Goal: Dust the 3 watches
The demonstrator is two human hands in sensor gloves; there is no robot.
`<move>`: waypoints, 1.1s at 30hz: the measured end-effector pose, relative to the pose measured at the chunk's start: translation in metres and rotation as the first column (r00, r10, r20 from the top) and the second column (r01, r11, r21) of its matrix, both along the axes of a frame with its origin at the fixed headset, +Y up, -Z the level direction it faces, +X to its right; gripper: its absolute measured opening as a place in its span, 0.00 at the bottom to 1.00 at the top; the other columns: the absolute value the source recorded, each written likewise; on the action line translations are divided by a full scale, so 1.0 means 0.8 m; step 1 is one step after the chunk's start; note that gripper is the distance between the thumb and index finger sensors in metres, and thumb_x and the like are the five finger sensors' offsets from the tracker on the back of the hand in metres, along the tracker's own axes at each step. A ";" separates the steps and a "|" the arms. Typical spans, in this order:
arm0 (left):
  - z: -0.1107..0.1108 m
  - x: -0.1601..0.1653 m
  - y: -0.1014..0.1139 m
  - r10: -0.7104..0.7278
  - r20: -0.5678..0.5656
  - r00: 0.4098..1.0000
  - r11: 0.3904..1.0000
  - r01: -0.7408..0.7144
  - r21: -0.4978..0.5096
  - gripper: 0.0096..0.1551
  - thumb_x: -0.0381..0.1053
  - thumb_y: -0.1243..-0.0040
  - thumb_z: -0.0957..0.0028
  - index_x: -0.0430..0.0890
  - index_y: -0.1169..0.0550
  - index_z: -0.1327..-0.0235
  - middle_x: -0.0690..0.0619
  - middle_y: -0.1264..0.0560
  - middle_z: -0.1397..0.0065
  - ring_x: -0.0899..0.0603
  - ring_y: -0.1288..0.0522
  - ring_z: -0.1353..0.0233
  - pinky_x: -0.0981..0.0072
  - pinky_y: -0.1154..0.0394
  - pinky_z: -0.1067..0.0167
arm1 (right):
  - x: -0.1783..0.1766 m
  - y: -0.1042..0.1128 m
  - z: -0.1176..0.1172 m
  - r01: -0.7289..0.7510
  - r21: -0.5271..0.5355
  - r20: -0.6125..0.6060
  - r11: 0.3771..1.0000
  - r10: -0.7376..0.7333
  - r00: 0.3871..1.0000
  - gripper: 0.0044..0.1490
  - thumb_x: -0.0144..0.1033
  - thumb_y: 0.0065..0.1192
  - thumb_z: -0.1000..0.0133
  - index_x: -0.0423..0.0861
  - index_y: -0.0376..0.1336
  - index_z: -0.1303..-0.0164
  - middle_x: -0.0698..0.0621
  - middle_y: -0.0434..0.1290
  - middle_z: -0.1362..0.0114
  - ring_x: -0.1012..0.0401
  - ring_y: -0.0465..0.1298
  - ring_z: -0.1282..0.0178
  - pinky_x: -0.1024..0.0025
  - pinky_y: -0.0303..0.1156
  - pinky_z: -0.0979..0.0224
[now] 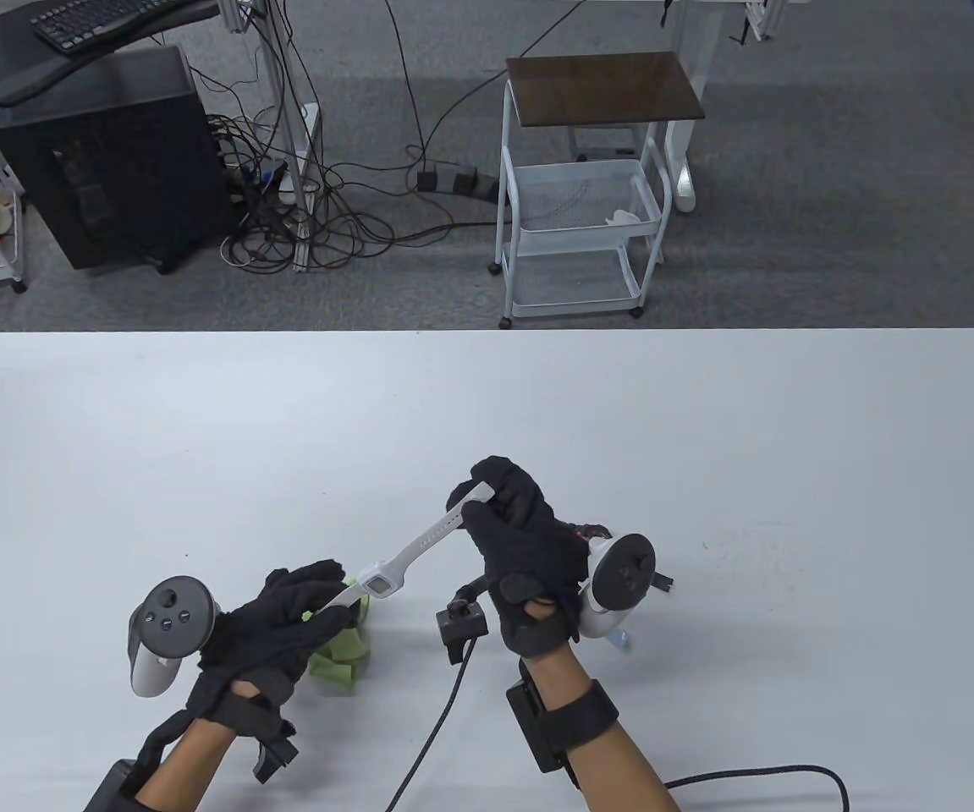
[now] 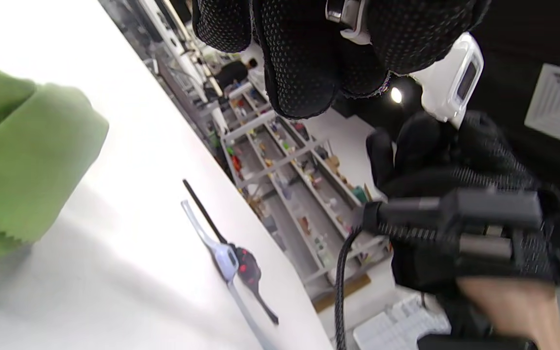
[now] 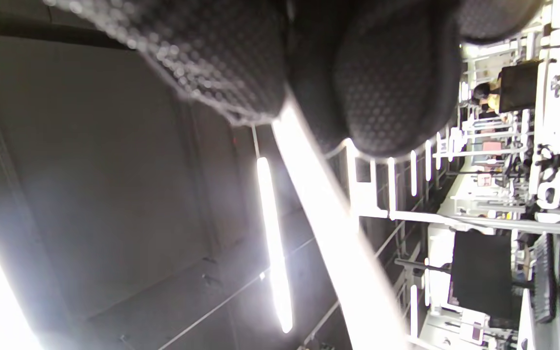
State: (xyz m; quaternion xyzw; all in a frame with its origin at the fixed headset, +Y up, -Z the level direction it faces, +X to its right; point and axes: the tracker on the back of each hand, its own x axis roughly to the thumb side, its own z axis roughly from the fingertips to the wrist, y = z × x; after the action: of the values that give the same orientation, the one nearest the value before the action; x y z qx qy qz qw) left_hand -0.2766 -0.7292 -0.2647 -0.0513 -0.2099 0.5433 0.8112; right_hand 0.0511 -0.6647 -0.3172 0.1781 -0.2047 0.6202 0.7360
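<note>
A white watch (image 1: pixel 378 584) with a square face is stretched in the air between both hands. My right hand (image 1: pixel 487 503) pinches the far end of its strap. My left hand (image 1: pixel 317 600) pinches the buckle end. A green cloth (image 1: pixel 341 655) is bunched under my left hand; I cannot tell whether the hand holds it. In the left wrist view the white watch case (image 2: pixel 452 80) shows beside my fingers (image 2: pixel 304 58), and the cloth (image 2: pixel 17 160) is at the left. A pale watch (image 2: pixel 224 257) and a black watch (image 2: pixel 247 270) lie side by side on the table (image 2: pixel 139 146). My right hand mostly hides them in the table view.
A black cable (image 1: pixel 444 719) runs from my right wrist across the white table (image 1: pixel 707 423) to its near edge. Beyond the far edge stand a white wire trolley (image 1: pixel 580 220) and a black computer tower (image 1: pixel 114 161) on the floor.
</note>
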 end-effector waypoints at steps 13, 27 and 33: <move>-0.007 -0.031 0.010 0.235 -0.085 0.968 0.967 -0.241 -0.076 0.21 0.65 0.36 0.40 0.57 0.22 0.41 0.60 0.20 0.36 0.43 0.36 0.15 0.26 0.54 0.24 | 0.028 -0.048 0.025 -0.260 -0.070 -0.044 0.963 0.258 0.965 0.23 0.39 0.73 0.56 0.46 0.72 0.52 0.46 0.85 0.53 0.51 0.84 0.61 0.37 0.65 0.39; -0.022 -0.017 0.059 0.225 -0.124 0.966 0.974 -0.222 0.036 0.23 0.67 0.36 0.41 0.58 0.22 0.39 0.60 0.19 0.35 0.46 0.33 0.16 0.31 0.50 0.21 | -0.023 -0.121 0.047 -0.508 -0.208 -0.245 0.836 0.458 0.855 0.26 0.40 0.75 0.58 0.43 0.75 0.52 0.47 0.88 0.56 0.49 0.84 0.57 0.36 0.63 0.39; -0.033 -0.002 0.094 0.157 -0.117 0.981 0.984 -0.146 0.101 0.22 0.67 0.37 0.41 0.57 0.21 0.40 0.60 0.19 0.38 0.48 0.27 0.21 0.34 0.45 0.21 | -0.062 -0.126 0.054 -0.529 -0.211 -0.344 0.822 0.444 0.827 0.26 0.43 0.75 0.57 0.43 0.75 0.53 0.48 0.88 0.56 0.49 0.85 0.57 0.36 0.63 0.39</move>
State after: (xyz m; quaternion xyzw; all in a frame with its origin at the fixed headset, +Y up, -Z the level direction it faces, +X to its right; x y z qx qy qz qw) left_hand -0.2786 -0.6538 -0.2914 0.0362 -0.1869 0.5955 0.7805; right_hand 0.0019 -0.7653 -0.2737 0.1980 0.0500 0.7808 0.5904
